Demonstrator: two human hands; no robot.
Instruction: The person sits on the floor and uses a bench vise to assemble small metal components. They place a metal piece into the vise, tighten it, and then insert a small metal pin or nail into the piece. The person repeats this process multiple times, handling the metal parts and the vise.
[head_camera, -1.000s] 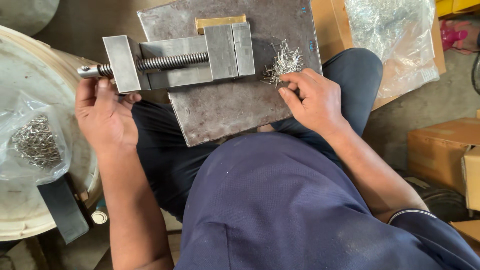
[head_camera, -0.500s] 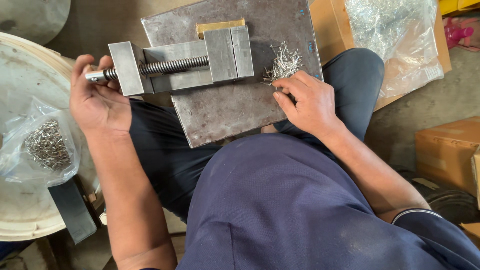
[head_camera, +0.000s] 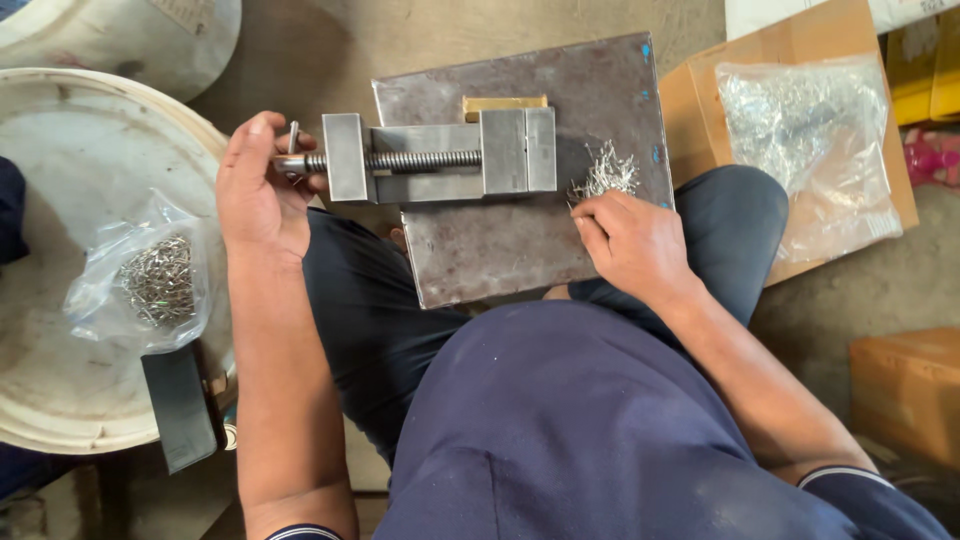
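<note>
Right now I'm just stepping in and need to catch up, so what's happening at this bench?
A seated person has a steel plate across the lap with a small metal vise on it. The left hand grips the handle at the end of the vise's screw. The right hand rests at a pile of small metal pieces on the plate. A plastic bag of similar pieces lies on a white lid beside the left arm.
</note>
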